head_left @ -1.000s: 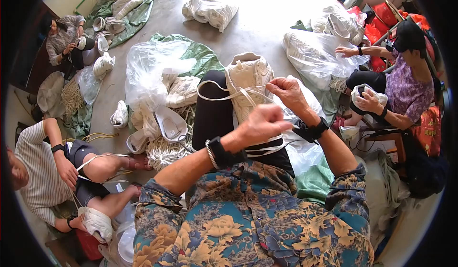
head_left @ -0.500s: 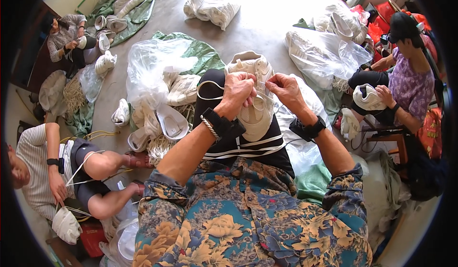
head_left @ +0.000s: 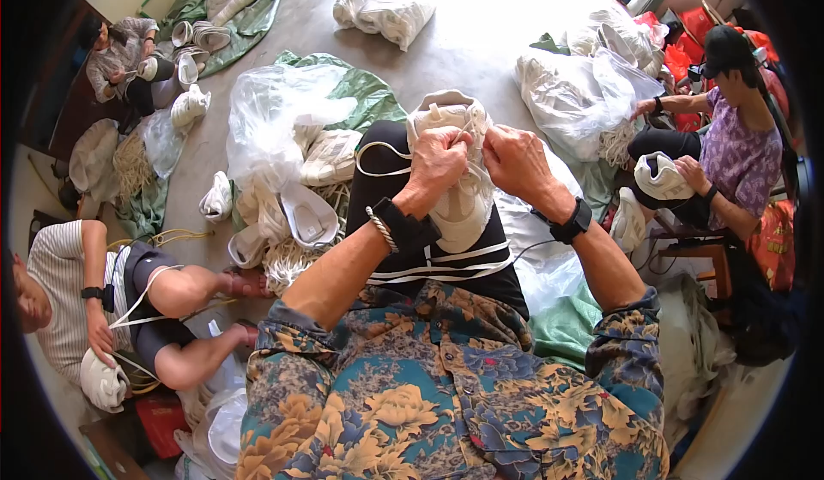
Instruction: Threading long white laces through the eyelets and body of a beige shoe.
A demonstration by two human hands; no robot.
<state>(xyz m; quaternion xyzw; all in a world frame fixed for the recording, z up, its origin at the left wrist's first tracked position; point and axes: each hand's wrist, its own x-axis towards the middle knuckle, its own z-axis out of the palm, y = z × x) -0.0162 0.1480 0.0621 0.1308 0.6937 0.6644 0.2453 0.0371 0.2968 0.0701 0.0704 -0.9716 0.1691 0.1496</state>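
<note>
Pinching lace (head_left: 386, 174) over a cream shoe (head_left: 461, 221), left fingers (head_left: 457, 141) near right fingers (head_left: 494, 143)

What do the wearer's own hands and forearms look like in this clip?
Both the left hand and the right hand are ungloved. The left wrist wears a thick black wristband and a pale, twisted rope-like bracelet; the right, a black strap with a squarish black module. Teal floral shirt sleeves, patterned in tan and blue, cover the upper forearms.
</note>
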